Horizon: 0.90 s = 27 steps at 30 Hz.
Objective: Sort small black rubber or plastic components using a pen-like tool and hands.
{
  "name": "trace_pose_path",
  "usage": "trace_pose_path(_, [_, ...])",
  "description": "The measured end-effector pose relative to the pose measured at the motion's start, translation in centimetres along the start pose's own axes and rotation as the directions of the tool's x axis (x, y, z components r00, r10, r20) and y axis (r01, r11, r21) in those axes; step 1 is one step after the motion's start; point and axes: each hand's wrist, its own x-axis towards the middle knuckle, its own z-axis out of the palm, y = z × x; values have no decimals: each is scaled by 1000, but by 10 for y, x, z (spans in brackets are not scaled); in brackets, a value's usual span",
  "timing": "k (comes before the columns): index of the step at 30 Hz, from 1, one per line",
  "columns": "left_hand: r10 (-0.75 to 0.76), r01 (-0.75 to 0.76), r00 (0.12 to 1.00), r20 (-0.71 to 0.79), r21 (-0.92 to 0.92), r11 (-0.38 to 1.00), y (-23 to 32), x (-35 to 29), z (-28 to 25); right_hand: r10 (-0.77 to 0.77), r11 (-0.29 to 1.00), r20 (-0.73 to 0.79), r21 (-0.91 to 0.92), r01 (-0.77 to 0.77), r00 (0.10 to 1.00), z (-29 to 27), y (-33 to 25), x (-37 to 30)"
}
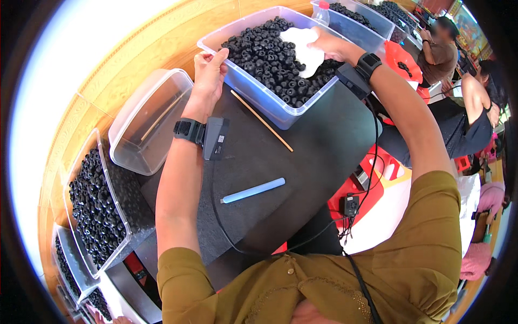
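In front of me a translucent bluish plastic bin (289, 110) stands near the table's far side, filled with small round black parts (259, 59) that have holes in them. At its left corner, my left hand (211, 70) pinches the rim between thumb and curled fingers. My right hand (329, 45) reaches over the bin's right part and grips a soft white cloth-like piece (303, 49), which lies over the black parts. Fingers of the right hand are partly hidden by the white piece. Each wrist wears a black strap with a small box.
A thin wooden stick (261, 121) and a light blue tube (252, 190) lie on the dark table (237, 162). Left stand a clear bin (145, 121) with a stick and a bin of black parts (97, 210). Another person (440, 51) sits far right. Black cables hang near my right arm.
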Motion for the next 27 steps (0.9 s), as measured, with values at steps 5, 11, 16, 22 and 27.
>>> trace_pose_path(5, [-11,11,1000,-1,-29,1000,-1,2,0,89,996,92,-27,-87,992,13,-13,1])
trace_pose_path(11, [-20,18,999,-40,-49,999,2,-4,0,28,993,108,115,-40,994,21,-17,-7])
trace_pose_path(16, [5,-3,1000,17,-67,998,1,-2,1,-37,972,375,229,-53,926,6,7,18])
trace_pose_path(22, [-9,9,1000,3,-47,999,5,-6,3,-97,943,383,331,-39,918,3,7,14])
trace_pose_path(27, [-29,26,998,-55,-64,998,4,-8,2,-228,927,495,375,31,838,6,8,18])
